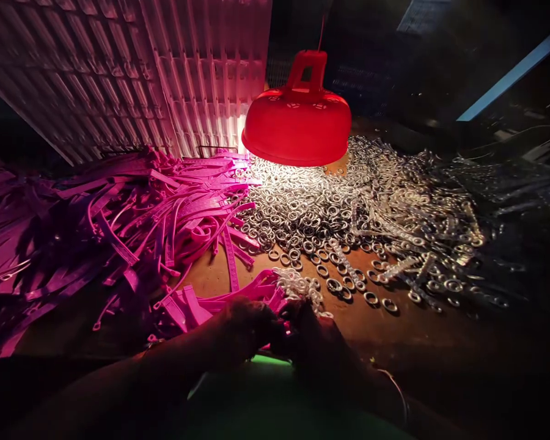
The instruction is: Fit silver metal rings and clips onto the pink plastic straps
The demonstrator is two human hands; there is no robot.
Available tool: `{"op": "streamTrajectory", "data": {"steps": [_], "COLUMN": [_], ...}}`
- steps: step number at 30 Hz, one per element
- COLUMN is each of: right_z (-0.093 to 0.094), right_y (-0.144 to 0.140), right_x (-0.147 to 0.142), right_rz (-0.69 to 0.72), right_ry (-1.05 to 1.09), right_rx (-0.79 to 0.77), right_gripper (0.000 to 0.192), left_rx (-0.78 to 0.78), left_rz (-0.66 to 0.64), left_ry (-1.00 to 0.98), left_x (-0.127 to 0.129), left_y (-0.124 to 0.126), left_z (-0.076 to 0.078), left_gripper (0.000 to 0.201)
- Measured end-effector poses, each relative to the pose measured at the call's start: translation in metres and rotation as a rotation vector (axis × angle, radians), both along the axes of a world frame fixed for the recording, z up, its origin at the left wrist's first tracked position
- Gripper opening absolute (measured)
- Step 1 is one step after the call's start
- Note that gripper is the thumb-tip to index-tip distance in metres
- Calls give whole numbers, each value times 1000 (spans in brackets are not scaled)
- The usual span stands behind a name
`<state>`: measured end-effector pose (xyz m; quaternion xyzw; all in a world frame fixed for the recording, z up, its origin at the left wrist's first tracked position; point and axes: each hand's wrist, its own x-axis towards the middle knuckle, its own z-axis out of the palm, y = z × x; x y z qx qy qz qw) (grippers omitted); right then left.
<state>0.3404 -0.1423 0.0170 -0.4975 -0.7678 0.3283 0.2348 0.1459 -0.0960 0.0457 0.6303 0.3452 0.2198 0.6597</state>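
Observation:
My left hand (245, 327) and my right hand (314, 342) meet low in the middle of the view, in deep shadow. Together they grip a bundle of pink plastic straps (238, 296) whose ends carry small metal rings (297, 286). The left hand closes around the strap ends, and the right hand's fingers pinch at the ringed tips. A heap of loose pink straps (132, 226) lies to the left. A wide pile of metal rings (330, 214) spreads just beyond the hands.
A red lamp shade (297, 125) hangs low over the ring pile and lights it. A white slatted crate (132, 73) leans at the back left. The brown table (362, 327) shows bare near the hands. Dark clutter fills the right.

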Motion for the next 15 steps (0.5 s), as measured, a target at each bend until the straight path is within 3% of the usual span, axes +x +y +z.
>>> {"op": "streamTrajectory", "data": {"steps": [5,10,15], "right_z": [19,32,54], "right_y": [12,22,34], "right_x": [-10,-13,-18], "right_rz": [139,196,261], "right_ry": [161,2,-161], "right_rx": [-307,-350,-342], "right_gripper": [31,17,17], "left_rx": [-224,-416,-535], "left_rz": [61,59,112], "left_ry": [-116,-173,-262], "left_x": [3,8,11], "left_y": [-2,3,4], "left_z": [-4,-7,-9], "left_gripper": [37,42,43]}}
